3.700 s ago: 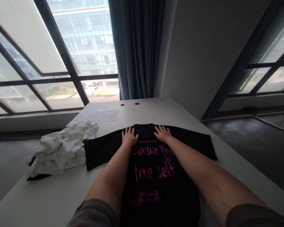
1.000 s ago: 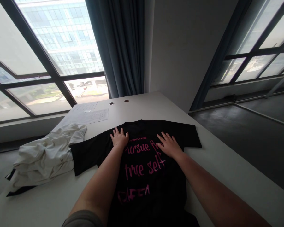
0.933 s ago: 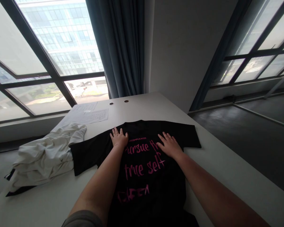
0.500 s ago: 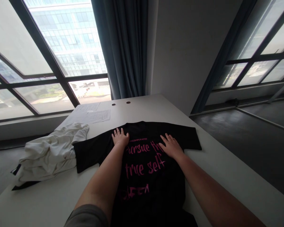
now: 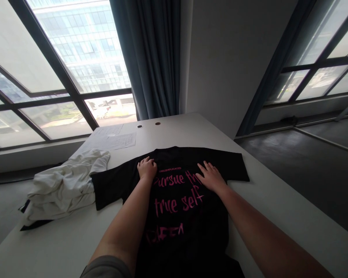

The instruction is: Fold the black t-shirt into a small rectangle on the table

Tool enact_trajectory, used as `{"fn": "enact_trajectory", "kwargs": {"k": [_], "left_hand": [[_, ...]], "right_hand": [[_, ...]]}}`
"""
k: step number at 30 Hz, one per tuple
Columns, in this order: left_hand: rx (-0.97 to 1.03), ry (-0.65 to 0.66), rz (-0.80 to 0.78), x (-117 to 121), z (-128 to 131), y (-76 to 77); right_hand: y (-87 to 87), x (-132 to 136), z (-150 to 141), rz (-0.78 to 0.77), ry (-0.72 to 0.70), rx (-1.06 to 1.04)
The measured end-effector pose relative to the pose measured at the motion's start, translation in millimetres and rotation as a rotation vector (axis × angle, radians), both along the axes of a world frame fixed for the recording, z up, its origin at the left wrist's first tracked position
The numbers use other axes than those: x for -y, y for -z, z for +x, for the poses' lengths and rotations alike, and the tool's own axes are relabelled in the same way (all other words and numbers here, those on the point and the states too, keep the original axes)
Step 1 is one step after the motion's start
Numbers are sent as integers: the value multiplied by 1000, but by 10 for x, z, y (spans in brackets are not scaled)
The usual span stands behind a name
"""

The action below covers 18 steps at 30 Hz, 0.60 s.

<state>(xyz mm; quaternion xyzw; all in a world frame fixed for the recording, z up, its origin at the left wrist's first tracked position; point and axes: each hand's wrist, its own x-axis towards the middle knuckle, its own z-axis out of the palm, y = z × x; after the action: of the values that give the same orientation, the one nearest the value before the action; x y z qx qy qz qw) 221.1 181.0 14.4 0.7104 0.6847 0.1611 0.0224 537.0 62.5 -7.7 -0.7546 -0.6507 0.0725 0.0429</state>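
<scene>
A black T-shirt [image 5: 188,216] with pink lettering lies spread on the white table, its sleeves reaching out to both sides and its lower part running toward me. On its upper left, near the shoulder, my left hand [image 5: 147,168] has its fingers curled in against the cloth, closed on the fabric; the fingertips are partly hidden. My right hand [image 5: 211,176] rests flat on the upper right of the shirt, beside the lettering, open with fingers apart.
Left of the shirt, a crumpled white garment [image 5: 63,185] with dark parts touches the left sleeve. Paper sheets [image 5: 118,141] lie at the back left of the table [image 5: 179,129], near two round holes. Windows, a blue curtain [image 5: 156,58] and a wall stand behind.
The fingers of my left hand have curled in from a flat, spread pose. My right hand stays flat in nearly the same place on the shirt.
</scene>
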Motion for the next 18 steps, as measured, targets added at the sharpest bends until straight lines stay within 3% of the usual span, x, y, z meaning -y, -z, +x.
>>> {"fn": "enact_trajectory", "kwargs": {"k": [9, 18], "left_hand": [[70, 27, -33, -33, 38, 10], [35, 20, -100, -80, 37, 35]], "right_hand": [[-75, 35, -40, -18, 14, 5], [-16, 10, -15, 9, 0, 3]]}}
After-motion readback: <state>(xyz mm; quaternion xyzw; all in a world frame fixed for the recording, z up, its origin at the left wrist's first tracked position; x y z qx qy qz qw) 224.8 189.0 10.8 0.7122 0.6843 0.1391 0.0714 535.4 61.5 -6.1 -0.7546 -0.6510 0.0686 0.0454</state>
